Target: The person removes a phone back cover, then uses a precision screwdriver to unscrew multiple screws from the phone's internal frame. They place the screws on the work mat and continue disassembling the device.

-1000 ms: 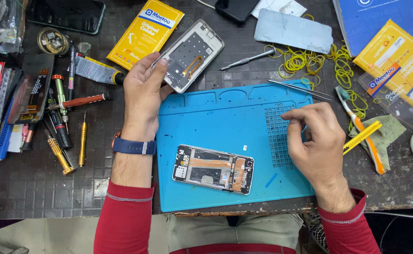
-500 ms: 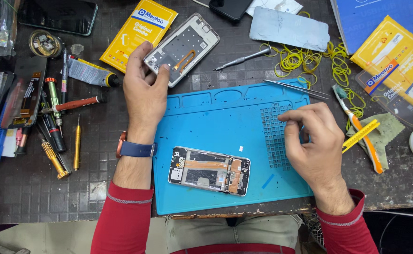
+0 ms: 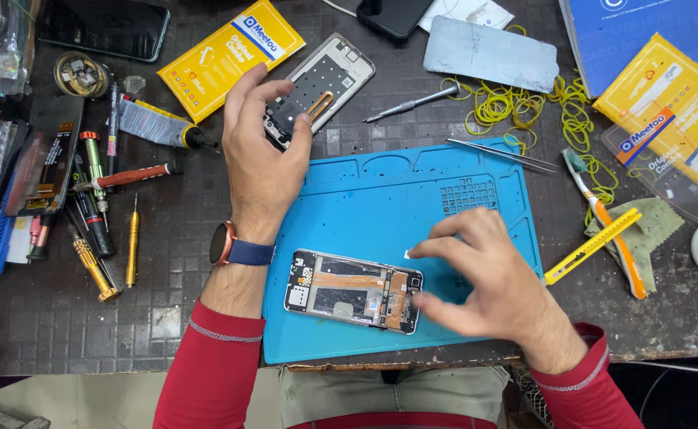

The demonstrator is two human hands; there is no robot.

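My left hand (image 3: 260,155) grips a bare phone frame (image 3: 322,86) with a dark inside, at the far edge of a blue silicone work mat (image 3: 380,202). An opened phone (image 3: 354,290) with orange flex cable and circuit parts lies on the mat's near side. My right hand (image 3: 488,274) hovers just right of that phone; its forefinger and thumb pinch a tiny white piece above the phone's right end. A blue-strapped watch sits on the left wrist.
Screwdrivers (image 3: 102,218) and tools lie left of the mat. Tweezers (image 3: 504,155), a metal pick (image 3: 412,103), yellow rubber bands (image 3: 523,103), a grey back cover (image 3: 492,54), yellow boxes (image 3: 230,52), a yellow cutter (image 3: 591,246) and a toothbrush (image 3: 607,218) surround it.
My right hand moved from the mat's grid at the right down and left to the opened phone's right end, carrying a tiny white piece. The left hand stays on the frame.
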